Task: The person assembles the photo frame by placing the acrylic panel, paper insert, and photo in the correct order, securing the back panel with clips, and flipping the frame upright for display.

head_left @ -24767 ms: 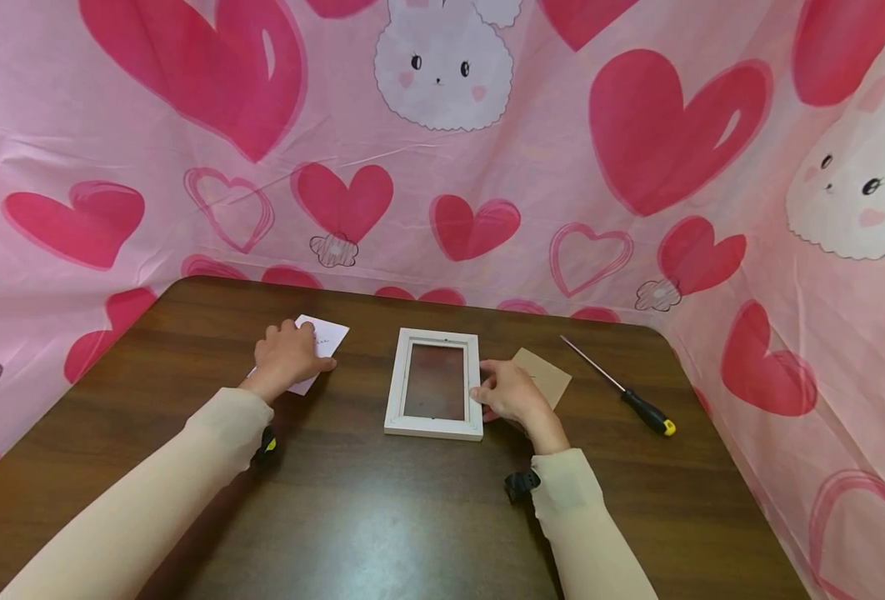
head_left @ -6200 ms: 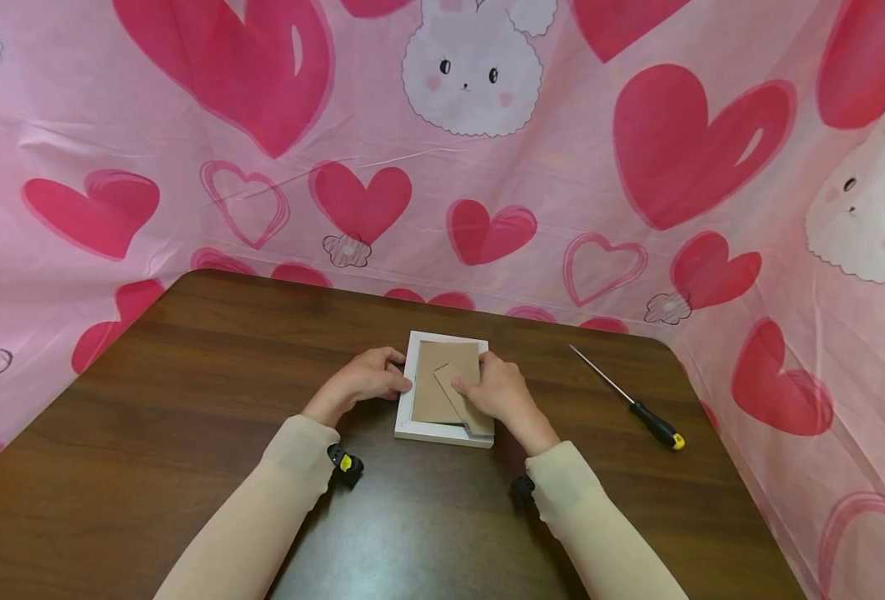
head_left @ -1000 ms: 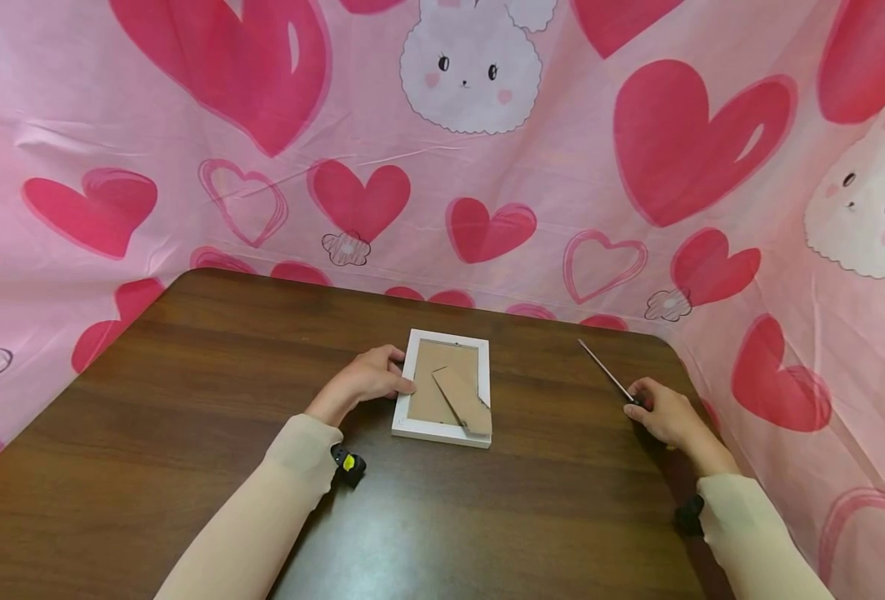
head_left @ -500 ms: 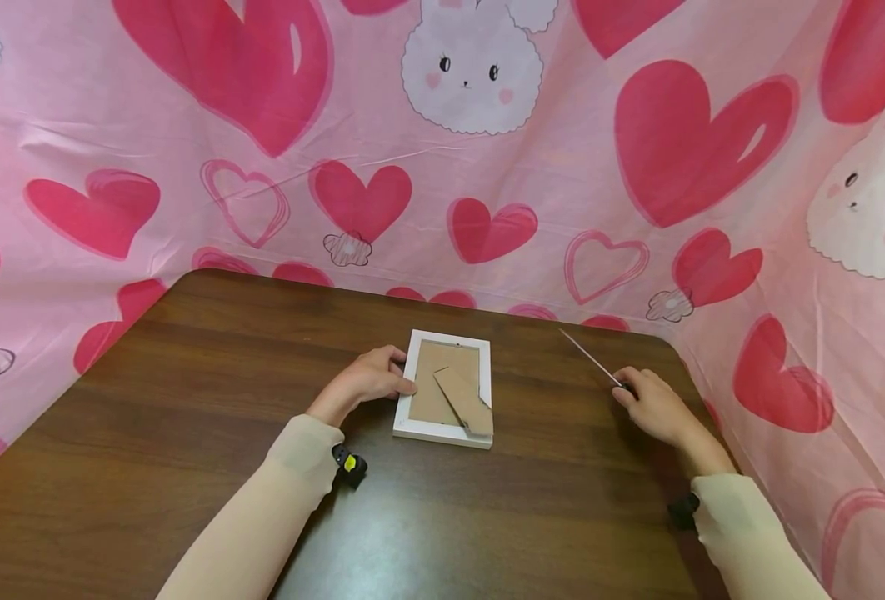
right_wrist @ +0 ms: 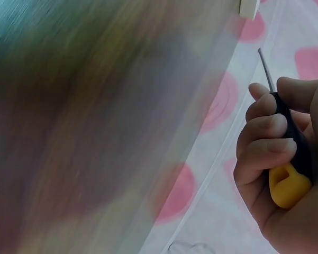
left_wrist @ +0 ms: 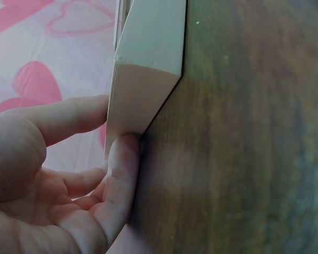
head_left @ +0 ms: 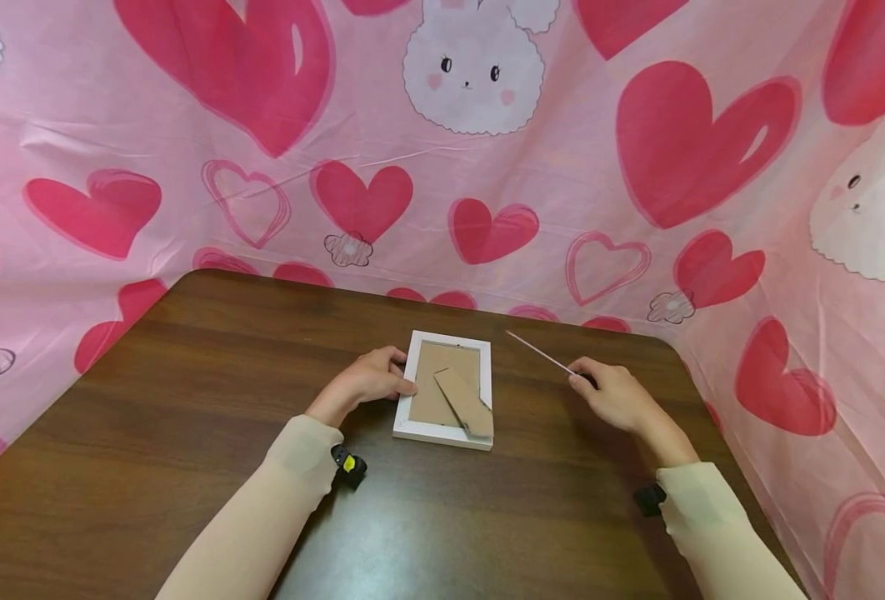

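Observation:
A white picture frame [head_left: 442, 432] lies back side up on the table. Brown cardboard backing [head_left: 426, 404] sits inside its border, and the stand leg [head_left: 461, 398] slants across it, its lower end overlapping the right border. My left hand [head_left: 363, 383] grips the frame's left edge between thumb and fingers; the left wrist view shows the digits against the frame's side [left_wrist: 143, 87]. My right hand [head_left: 624, 400] holds a screwdriver [head_left: 538, 350] to the right of the frame, shaft pointing far-left. Its black and yellow handle [right_wrist: 293, 185] is wrapped by curled fingers in the right wrist view.
The brown wooden table [head_left: 262, 350] runs back to a pink curtain [head_left: 262, 100] printed with hearts and rabbits, which also hangs along the sides. A black wrist strap [head_left: 348, 465] is at the left cuff.
Over the last second my right hand has carried the screwdriver left, off its earlier spot. Six seconds ago that hand was on the backing; at first the frame had no backing. My left hand stays put.

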`<state>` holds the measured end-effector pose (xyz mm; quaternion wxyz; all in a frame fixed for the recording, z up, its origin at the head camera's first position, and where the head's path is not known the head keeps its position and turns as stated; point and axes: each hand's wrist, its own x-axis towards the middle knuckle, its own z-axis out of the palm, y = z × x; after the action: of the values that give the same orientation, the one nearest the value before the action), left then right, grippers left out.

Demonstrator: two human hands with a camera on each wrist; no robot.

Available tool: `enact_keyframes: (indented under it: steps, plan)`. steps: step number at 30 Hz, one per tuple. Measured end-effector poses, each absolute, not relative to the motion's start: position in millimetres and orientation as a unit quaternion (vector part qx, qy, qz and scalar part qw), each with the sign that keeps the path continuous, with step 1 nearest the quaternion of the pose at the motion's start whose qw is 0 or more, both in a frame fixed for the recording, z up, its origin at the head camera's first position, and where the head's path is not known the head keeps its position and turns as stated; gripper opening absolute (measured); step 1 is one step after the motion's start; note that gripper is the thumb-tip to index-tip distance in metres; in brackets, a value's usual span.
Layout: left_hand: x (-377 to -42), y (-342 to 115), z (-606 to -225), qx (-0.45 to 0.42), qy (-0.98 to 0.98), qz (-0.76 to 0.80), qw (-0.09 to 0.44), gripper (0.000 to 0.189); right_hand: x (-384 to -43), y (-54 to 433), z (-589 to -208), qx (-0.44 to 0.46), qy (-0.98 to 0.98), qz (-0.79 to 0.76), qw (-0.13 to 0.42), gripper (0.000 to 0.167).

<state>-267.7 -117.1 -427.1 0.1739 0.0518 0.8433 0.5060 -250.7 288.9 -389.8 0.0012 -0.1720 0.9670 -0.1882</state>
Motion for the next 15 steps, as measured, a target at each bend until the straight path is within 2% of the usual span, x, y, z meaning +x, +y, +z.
enact_keyframes:
  steps: [15]
  plan:
    - [-264.8,-120.8,-424.9,0.075,0.858,0.477,0.173,0.065,-255.0,249.7,-393.4,-0.221,0.958,-0.184,0.005,0.024]
